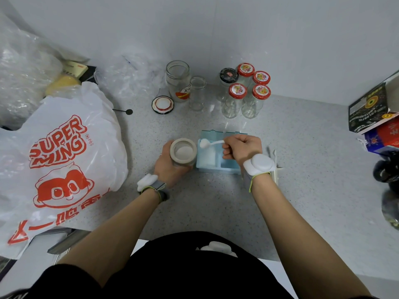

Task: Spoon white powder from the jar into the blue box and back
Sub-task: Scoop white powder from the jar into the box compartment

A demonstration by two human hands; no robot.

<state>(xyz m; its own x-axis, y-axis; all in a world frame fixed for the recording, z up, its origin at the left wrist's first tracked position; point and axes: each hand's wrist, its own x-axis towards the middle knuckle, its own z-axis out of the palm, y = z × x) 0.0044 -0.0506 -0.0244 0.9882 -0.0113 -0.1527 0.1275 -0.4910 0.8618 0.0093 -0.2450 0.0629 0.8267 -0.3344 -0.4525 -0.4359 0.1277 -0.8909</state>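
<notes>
Left hand [170, 167] fingers curling around open jar [183, 151] on worktop [205, 201], right hand [241, 151] fingers pinching white spoon [212, 143], heaped powder hovering over blue box [216, 162]

A single head-worn camera looks steeply down and forward from above the person's chest, its wide lens bending the scene's outer lines. The desk [302, 169] fills the middle, close below, its far edge meeting the wall near the top. Both forearms reach in from the bottom edge toward the centre.
</notes>
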